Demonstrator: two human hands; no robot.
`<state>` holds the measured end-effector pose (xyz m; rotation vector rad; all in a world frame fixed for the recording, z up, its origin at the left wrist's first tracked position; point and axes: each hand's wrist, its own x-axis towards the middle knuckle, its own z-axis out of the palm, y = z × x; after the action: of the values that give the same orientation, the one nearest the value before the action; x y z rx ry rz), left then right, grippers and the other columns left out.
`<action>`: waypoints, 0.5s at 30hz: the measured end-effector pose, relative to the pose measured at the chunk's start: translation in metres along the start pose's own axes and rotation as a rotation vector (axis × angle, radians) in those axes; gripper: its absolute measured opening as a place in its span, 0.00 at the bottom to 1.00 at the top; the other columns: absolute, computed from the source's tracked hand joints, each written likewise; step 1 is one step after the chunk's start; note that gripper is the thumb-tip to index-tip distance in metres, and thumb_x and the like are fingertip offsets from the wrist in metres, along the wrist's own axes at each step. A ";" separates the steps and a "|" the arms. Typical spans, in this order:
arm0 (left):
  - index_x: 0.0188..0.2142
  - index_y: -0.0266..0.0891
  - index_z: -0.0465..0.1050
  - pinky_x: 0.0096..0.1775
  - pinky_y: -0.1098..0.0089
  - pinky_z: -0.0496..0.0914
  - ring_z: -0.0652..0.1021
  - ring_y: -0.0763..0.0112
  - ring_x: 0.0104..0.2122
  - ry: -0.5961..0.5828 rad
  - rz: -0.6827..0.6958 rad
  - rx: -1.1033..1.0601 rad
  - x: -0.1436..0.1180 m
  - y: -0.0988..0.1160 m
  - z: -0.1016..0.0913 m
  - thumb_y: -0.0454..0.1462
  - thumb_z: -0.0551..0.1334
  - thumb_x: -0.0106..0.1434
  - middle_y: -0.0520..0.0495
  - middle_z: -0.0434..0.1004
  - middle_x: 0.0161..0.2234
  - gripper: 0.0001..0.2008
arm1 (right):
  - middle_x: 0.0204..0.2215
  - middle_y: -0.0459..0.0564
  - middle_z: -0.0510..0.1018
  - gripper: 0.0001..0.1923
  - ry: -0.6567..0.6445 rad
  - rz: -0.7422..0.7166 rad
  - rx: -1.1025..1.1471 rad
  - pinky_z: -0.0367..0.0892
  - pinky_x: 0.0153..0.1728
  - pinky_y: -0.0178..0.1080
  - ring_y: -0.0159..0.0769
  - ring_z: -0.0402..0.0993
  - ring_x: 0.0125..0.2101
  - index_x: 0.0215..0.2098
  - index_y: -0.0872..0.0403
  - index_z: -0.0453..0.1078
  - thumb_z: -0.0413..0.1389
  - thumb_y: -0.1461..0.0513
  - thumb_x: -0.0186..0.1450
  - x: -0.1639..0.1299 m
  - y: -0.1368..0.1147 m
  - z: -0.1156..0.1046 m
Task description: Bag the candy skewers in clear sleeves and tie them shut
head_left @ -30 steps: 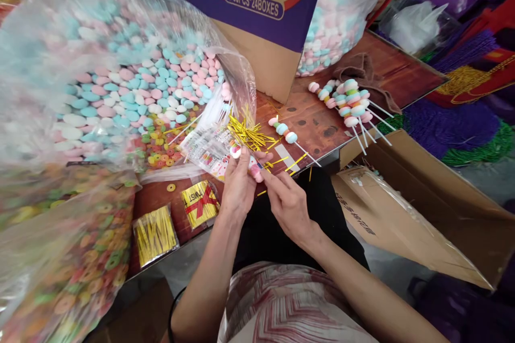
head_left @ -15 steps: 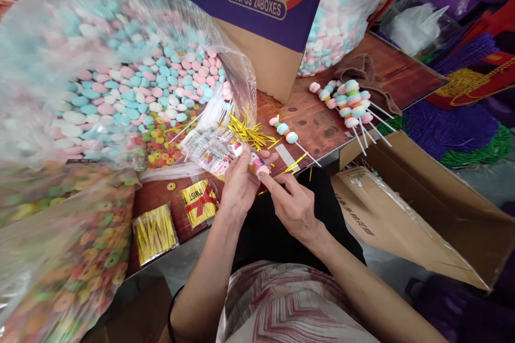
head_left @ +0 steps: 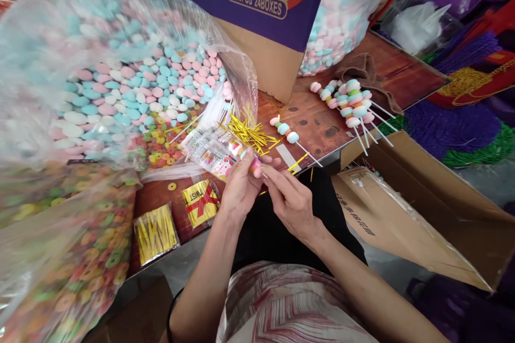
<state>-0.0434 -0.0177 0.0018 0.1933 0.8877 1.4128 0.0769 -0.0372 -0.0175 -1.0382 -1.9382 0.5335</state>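
Left hand (head_left: 240, 186): raised over the near table edge (head_left: 322, 156), back toward the camera, fingers clenched around a candy skewer (head_left: 243, 153); the skewer's stacked sweets project up and left from the fist, just in front of the loose gold twist ties (head_left: 248, 134). Right hand (head_left: 290, 199): palm turned left, thumb and forefinger pinched at the skewer's lower end beside the left thumb; whether they grip the stick itself cannot be told. Both forearms converge from the lap.

Clearances: the candy bag (head_left: 120, 80) bounds the left side, and the cardboard box (head_left: 257, 21) stands behind. One finished skewer (head_left: 287, 133) lies just right of the hands; a skewer pile (head_left: 354, 104) lies further right, well apart. The open carton (head_left: 422, 198) sits below the table edge at right
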 end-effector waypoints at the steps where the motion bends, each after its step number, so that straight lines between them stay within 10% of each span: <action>1: 0.28 0.37 0.71 0.42 0.66 0.76 0.83 0.65 0.36 0.010 0.013 -0.006 0.001 0.002 -0.001 0.44 0.70 0.57 0.50 0.78 0.26 0.14 | 0.40 0.54 0.81 0.15 0.013 0.013 -0.008 0.74 0.42 0.37 0.35 0.79 0.37 0.52 0.52 0.73 0.49 0.65 0.71 -0.002 -0.001 -0.002; 7: 0.27 0.36 0.72 0.41 0.67 0.75 0.83 0.64 0.35 -0.040 0.028 0.056 -0.001 -0.003 -0.001 0.42 0.71 0.55 0.49 0.78 0.27 0.13 | 0.23 0.48 0.77 0.12 -0.095 0.055 -0.134 0.65 0.26 0.32 0.30 0.71 0.21 0.38 0.54 0.71 0.46 0.63 0.72 -0.009 0.000 0.004; 15: 0.37 0.36 0.75 0.39 0.72 0.74 0.81 0.68 0.36 -0.107 0.027 0.208 -0.015 -0.010 -0.002 0.44 0.71 0.56 0.46 0.80 0.34 0.15 | 0.39 0.55 0.81 0.10 0.091 0.050 -0.030 0.72 0.36 0.34 0.34 0.80 0.34 0.43 0.55 0.70 0.47 0.65 0.71 0.005 0.002 0.016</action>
<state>-0.0352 -0.0336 0.0007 0.4359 0.9453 1.3207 0.0634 -0.0316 -0.0256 -1.1140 -1.8492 0.4780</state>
